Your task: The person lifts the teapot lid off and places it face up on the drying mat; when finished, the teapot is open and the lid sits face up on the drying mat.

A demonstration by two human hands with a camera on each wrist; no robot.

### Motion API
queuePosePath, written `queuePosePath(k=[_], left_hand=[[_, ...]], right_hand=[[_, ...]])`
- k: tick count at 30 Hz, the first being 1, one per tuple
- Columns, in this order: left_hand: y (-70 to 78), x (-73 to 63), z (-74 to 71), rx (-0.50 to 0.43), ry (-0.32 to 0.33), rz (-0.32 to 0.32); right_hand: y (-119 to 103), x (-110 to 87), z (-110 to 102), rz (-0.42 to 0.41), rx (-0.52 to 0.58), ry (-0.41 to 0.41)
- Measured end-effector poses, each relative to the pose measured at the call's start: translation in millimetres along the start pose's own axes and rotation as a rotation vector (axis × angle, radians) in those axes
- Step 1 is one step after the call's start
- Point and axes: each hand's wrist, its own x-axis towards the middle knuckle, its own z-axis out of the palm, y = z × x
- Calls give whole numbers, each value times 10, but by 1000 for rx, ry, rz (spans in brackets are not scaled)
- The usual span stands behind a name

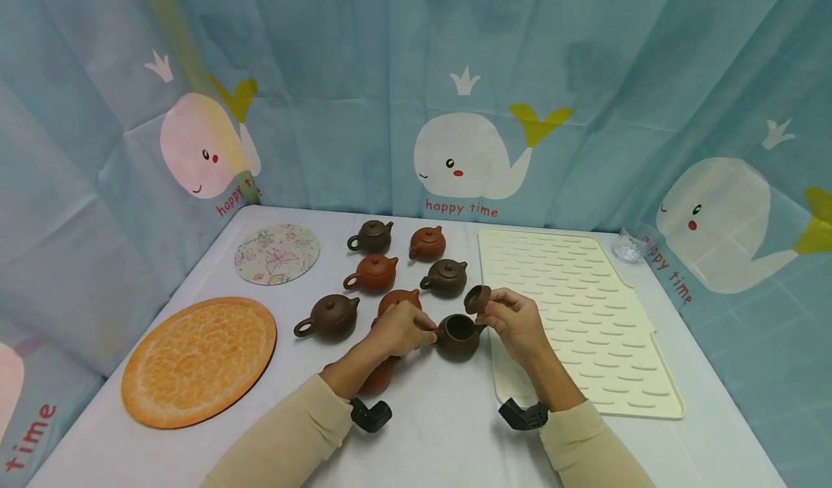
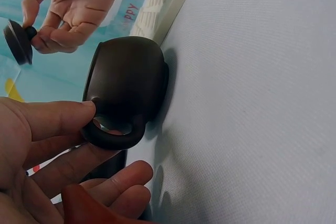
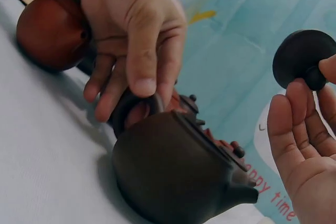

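Observation:
A dark brown teapot (image 1: 458, 349) without its lid stands upright on the white table, its round opening facing up and its spout toward the right. My left hand (image 1: 399, 330) pinches the top of its loop handle (image 2: 116, 139) between thumb and fingers. Up and to the right of the opening, my right hand (image 1: 518, 323) holds the matching lid (image 1: 477, 299) by its small knob (image 3: 315, 78). The lid is tilted, with its underside turned away from the palm, apart from the pot. A reddish teapot (image 3: 52, 32) sits close by my left hand, partly hidden by the forearm in the head view.
Several lidded teapots, brown like this one (image 1: 333, 317) or reddish like this one (image 1: 375, 273), stand behind and left. A cream ridged mat (image 1: 585, 315) lies right, a round orange-patterned mat (image 1: 201, 358) and a floral mat (image 1: 278, 255) left. A clear glass (image 1: 629, 246) stands far right.

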Motion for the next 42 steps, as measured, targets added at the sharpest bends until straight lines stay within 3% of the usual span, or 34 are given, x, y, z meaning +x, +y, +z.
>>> queuePosePath(k=[8,18,28,36,42], left_hand=[[-12,6,-2,-5,-8,3],[-17,-3,-1,-11,-6,-2],[-13,-5,-13,-14,-7,9],[-7,12,-21,8,-1,-2],[-17,9,-10,-4,-5,6]], right_hand=[[-123,-35,13,15,151,-15],[-240,-94,6,-2,168,-66],[-543,-243,-72,-17,-19,-24],[-765,-399,-167,-35,-230,72],[-901,-529,-272,-70,-322,73]])
